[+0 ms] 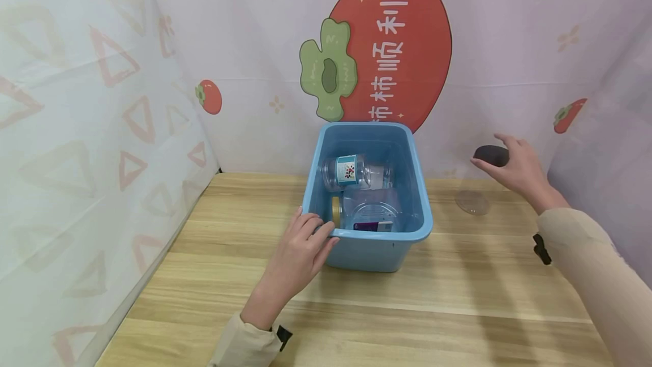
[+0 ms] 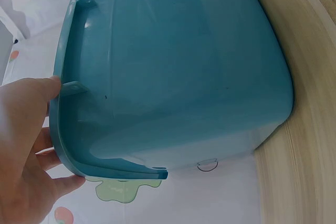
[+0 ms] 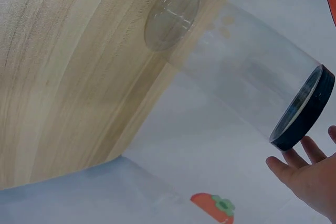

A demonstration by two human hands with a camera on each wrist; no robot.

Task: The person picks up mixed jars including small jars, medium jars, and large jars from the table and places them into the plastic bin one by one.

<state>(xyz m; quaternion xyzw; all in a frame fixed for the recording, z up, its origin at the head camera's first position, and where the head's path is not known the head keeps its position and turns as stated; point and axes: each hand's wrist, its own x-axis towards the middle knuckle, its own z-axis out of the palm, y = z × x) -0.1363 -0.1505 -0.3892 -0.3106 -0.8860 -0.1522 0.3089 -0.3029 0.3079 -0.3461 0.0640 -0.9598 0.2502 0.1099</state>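
Observation:
A blue plastic bin (image 1: 374, 254) stands on the table, and my left hand (image 1: 303, 248) grips its near-left rim. Seen from the left wrist, the left thumb (image 2: 50, 86) lies on the outer side of that rim, other fingers behind it. Inside the bin are several clear plastic containers, among them a jar with a colourful label (image 1: 346, 170) and one with a yellow lid (image 1: 336, 211). To the right, a tall clear jar with a black lid (image 3: 310, 111) stands upright on the table. My right hand (image 1: 524, 169) is spread around the lid, fingertips right at its edge.
Light wooden table (image 1: 204, 276) runs under the bin and jar. Behind it hangs a pale cloth (image 1: 254, 129) printed with persimmons, close to the bin's far side. Another printed cloth (image 1: 102, 186) borders the left side.

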